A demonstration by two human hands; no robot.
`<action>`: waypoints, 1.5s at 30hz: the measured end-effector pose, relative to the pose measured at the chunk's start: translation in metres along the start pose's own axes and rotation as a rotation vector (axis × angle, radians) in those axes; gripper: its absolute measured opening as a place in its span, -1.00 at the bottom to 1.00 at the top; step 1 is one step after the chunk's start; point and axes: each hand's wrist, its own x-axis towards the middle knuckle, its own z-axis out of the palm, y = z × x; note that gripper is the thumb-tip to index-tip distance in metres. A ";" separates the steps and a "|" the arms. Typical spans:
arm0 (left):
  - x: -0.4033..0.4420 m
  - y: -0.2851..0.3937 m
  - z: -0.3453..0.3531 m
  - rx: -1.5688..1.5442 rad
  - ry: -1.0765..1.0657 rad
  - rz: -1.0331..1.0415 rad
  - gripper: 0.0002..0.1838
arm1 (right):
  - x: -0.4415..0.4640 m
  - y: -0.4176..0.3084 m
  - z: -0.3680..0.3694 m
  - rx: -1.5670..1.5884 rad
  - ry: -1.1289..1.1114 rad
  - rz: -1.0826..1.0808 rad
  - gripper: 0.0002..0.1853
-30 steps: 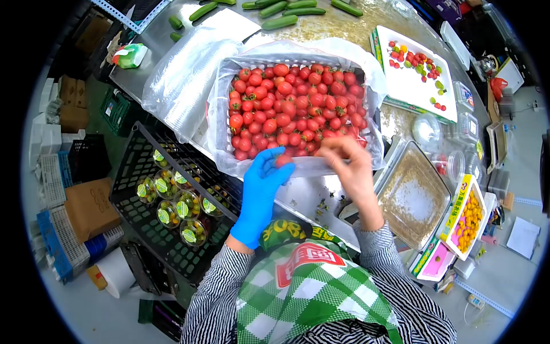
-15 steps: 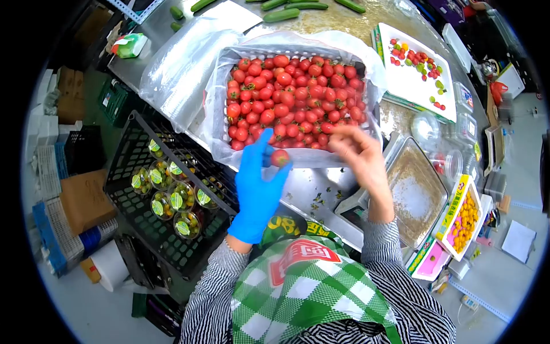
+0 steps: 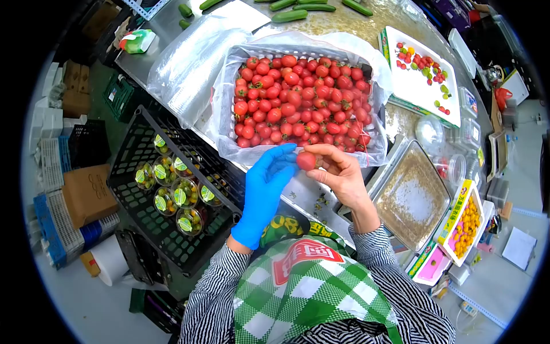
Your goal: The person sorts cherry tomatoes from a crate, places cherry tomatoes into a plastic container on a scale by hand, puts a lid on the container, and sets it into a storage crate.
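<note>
A single cherry tomato [image 3: 306, 161] is pinched between the thumb and fingers of my bare right hand [image 3: 342, 176], just in front of the crate's near edge. My left hand [image 3: 265, 186], in a blue glove, is right beside the tomato with its fingers apart; whether a fingertip touches it I cannot tell. Beyond both hands, a dark crate [image 3: 228, 86] lined with clear plastic [image 3: 338, 41] is filled with red cherry tomatoes [image 3: 292, 97], some with green stems.
To the left, a black crate [image 3: 123, 186] holds several lidded cups [image 3: 185, 192] of small fruit. A metal scale [image 3: 413, 198] stands at right, near a white tray [image 3: 409, 89] of mixed tomatoes and a box of yellow ones [image 3: 467, 221]. Cucumbers [image 3: 289, 16] lie at the back.
The tomato has passed from my left hand to my right hand. My right hand has moved left and closed on it, while the left hand's fingers have loosened.
</note>
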 end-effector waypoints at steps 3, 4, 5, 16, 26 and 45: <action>0.000 -0.004 0.002 0.023 0.018 -0.042 -0.60 | 0.001 0.006 0.003 0.028 0.014 -0.001 -0.61; 0.000 -0.005 0.001 0.024 0.023 -0.050 -0.61 | 0.001 0.008 0.004 0.023 0.017 -0.015 -0.60; 0.000 -0.006 0.001 0.024 0.027 -0.057 -0.62 | 0.002 0.010 0.004 0.018 0.020 -0.030 -0.60; -0.006 -0.008 -0.017 -0.101 0.047 -0.217 -0.73 | 0.013 -0.005 -0.012 -0.768 0.153 -0.181 -0.67; 0.006 -0.010 -0.014 -0.204 -0.059 -0.384 -0.65 | 0.040 -0.028 -0.030 -0.918 0.216 -0.041 -0.75; 0.013 -0.005 -0.024 -0.401 -0.066 -0.515 -0.59 | 0.069 -0.012 -0.003 -0.674 0.047 0.068 -0.76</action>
